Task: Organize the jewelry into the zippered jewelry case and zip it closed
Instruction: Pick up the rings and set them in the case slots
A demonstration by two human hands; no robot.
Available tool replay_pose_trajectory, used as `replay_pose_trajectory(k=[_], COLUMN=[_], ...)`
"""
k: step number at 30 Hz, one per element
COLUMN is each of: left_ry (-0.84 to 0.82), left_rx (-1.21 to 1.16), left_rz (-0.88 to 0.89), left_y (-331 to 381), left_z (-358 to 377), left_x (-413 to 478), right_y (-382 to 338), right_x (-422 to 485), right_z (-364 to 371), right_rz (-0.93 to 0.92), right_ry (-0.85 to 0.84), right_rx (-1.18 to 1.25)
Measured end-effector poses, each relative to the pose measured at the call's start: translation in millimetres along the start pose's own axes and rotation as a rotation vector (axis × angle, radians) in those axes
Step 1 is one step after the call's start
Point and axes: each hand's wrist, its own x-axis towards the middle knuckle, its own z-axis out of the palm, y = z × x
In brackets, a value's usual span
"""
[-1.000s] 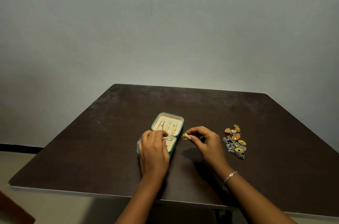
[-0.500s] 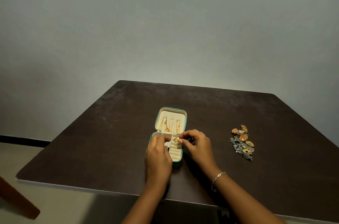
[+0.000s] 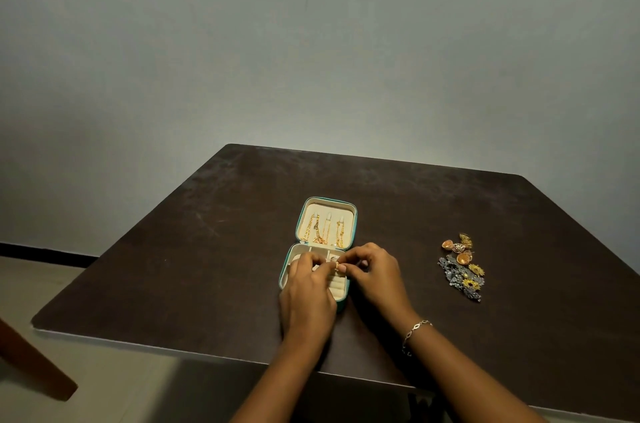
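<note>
A teal zippered jewelry case (image 3: 354,225) lies open in the middle of the dark table (image 3: 214,267), its cream lid holding gold chains (image 3: 322,232). My right hand (image 3: 374,275) pinches a small gold ring (image 3: 336,264) over the case's lower tray. My left hand (image 3: 308,294) rests on the tray's near left side, its curled fingertips meeting the ring beside the right hand's. The ring rolls show just below the fingers. A pile of loose gold and grey jewelry (image 3: 462,265) lies on the table to the right.
A grey wall stands behind the table. A bracelet (image 3: 415,331) is on my right wrist. A brown wooden piece (image 3: 31,367) juts in at the lower left, below the table's near edge.
My right hand carried the gold ring left from beside the case to over the lower tray. My left hand stayed on the case. The camera view shifted slightly.
</note>
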Motion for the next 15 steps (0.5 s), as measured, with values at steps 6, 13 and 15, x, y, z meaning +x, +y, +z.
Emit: replay_pose_trajectory(k=[6,13,15], left_ry=[0.034,0.079,0.081], left_rx=[0.035,0.066,0.072], left_rz=[0.029,0.081,0.081], left_y=[-1.7,-5.7,-5.8], left_z=[3.2,8.8,8.7], left_x=[-1.7,-1.7,-2.1], right_y=[3.4,7.1,8.4], right_x=[-5.7,-13.5,-13.0], right_z=[-1.8,-1.1,-0.5], right_rz=[-0.095,-0.318,-0.328], right_ry=[0.060,0.117,0.112], right_rx=[-0.003,-0.204,-0.237])
